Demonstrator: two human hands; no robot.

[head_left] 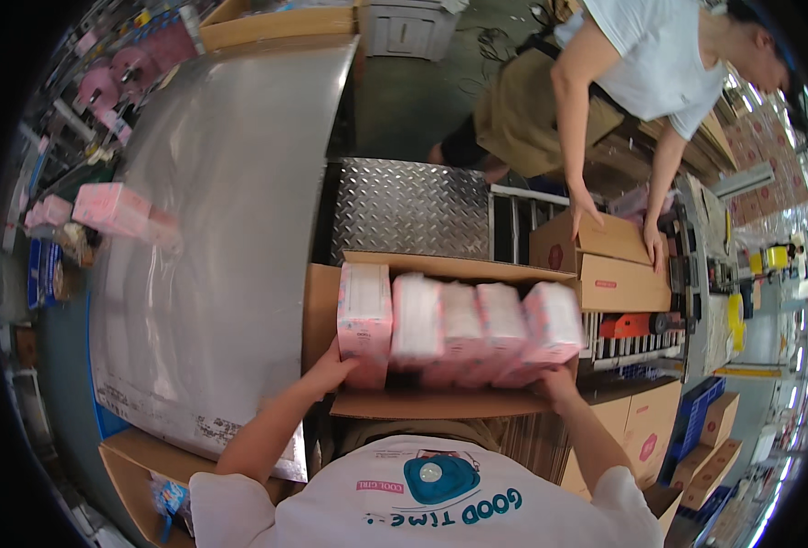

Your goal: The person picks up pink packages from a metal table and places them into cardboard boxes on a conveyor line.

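Observation:
Several pink-and-white packs, like soft tissue packs, stand in a row [463, 324] in an open cardboard box [376, 404] in front of me. The row looks slightly blurred. At its left end my left hand [333, 367] presses against the outermost pack [364, 310]. My right hand [559, 382] is closed at the lower side of the rightmost pack [552, 320], which leans outward. Between them, the hands clasp the row from both ends. Some of my fingers are hidden behind the packs and the box flap.
A sloping sheet-metal table [230, 201] lies left, with another pink pack [111, 208] at its far edge. Beyond the box is a treadplate [413, 210]. At right, a co-worker's hands rest on a carton [623, 265] on a roller conveyor [637, 352]. Stacked cartons [650, 429] stand near right.

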